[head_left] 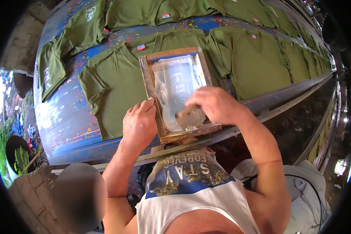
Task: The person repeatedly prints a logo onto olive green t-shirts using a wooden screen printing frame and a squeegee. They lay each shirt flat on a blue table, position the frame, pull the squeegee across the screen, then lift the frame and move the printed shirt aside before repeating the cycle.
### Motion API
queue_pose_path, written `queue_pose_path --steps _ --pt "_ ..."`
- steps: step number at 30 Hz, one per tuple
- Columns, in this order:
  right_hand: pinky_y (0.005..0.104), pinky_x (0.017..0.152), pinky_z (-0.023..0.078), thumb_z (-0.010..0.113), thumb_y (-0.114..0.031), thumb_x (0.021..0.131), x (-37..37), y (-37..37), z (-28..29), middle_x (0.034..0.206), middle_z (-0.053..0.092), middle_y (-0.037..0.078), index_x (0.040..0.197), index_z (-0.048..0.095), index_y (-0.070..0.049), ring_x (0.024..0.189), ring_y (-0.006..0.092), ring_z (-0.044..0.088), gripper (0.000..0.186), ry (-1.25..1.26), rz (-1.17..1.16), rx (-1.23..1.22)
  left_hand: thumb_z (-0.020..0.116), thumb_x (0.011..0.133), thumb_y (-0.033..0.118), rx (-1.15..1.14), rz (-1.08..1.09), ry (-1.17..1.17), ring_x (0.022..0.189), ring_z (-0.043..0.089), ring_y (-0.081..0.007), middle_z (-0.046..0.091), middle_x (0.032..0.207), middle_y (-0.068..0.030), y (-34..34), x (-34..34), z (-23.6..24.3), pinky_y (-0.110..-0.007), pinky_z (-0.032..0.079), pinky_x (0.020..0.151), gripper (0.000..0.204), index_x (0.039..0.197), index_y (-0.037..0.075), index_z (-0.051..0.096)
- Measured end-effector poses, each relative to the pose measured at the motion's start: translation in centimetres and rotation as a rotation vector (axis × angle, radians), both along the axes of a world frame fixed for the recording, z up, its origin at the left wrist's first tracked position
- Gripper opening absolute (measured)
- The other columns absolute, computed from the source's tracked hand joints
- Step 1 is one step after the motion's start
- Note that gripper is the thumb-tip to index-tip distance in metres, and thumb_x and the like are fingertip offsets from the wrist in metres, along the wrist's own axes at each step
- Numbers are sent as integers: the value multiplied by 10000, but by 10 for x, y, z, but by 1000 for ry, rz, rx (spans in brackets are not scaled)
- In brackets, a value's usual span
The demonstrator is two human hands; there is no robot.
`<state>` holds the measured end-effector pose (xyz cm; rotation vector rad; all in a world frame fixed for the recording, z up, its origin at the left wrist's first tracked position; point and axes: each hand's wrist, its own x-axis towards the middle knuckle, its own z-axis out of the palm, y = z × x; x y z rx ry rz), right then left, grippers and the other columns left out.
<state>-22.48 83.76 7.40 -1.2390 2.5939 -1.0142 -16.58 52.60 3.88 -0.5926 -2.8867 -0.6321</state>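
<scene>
A wooden-framed printing screen point(163, 138) lies on an olive-green T-shirt point(115, 84) in front of me. Its mesh point(176, 80) carries a pale stencil and is smeared with white ink. My left hand point(139, 121) is closed on the left side of the frame, low down. Over the screen's lower right, my right hand point(216, 104) is wrapped round a squeegee point(189, 116) with a brown wooden body, tilted across the mesh. Motion blurs the right fingers and the squeegee, and its lower edge is hard to make out.
More olive-green T-shirts point(257, 68) lie in rows along the long, paint-spotted table point(62, 124), some with white prints. A wooden rail point(273, 111) runs along the table's near edge. A person point(80, 199) is at my lower left, blurred out.
</scene>
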Motion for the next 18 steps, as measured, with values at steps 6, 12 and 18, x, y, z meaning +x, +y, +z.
queue_pose_path --steps 6,12,18 --pt "505 949 611 636 116 873 -96 -24 -6 1174 776 181 1235 770 -48 1093 433 736 419 191 -115 -62 701 901 19 6 112 52 1148 757 -345 770 1389 -101 14 7 -2 -492 605 995 237 1119 4 793" --pt "486 953 630 665 107 883 -101 -19 -19 1216 790 155 1316 787 -72 1102 407 759 485 164 -47 -93 741 959 33 101 298 130 1174 749 -349 788 1409 -93 30 21 -19 -489 566 1042 212 1157 10 812" --pt "465 958 633 711 28 871 -32 -4 -29 1203 793 98 1281 819 -99 1105 334 760 442 249 99 -72 767 981 -3 306 428 183 1210 747 -352 803 1395 -123 44 24 -39 -485 555 1074 169 1140 16 822"
